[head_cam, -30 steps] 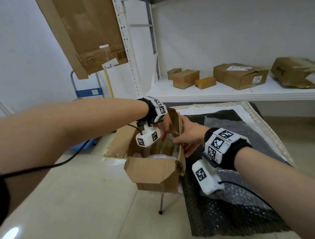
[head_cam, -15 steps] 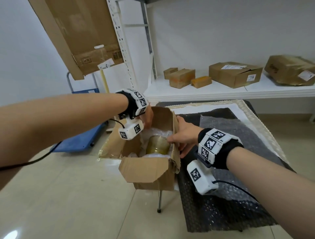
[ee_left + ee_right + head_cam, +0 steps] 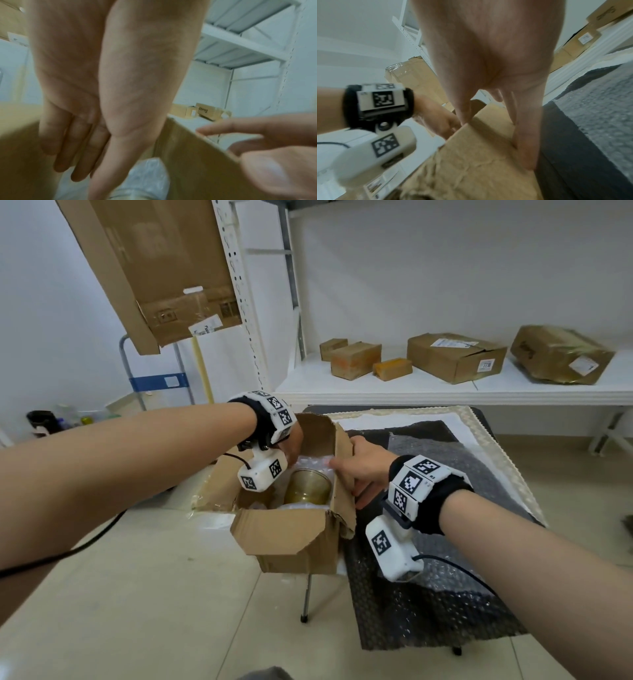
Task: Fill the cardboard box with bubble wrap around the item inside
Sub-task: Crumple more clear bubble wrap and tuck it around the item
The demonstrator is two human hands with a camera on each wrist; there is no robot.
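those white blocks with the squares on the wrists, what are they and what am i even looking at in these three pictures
No robot here: a person packs a box with bare hands. The white blocks are small cameras strapped to each wrist, and the black-and-white squares are printed markers on them. The wide picture comes from a camera on the person's head; the other two look along each hand from the wrist.

The open cardboard box sits at the edge of a small table, beside a dark sheet of bubble wrap. Inside stands a gold tin with pale bubble wrap packed behind it. The left hand reaches into the box with straight fingers, holding nothing. The right hand grips the box's right flap, thumb inside, fingers outside. More boxes lie on the white shelf behind.
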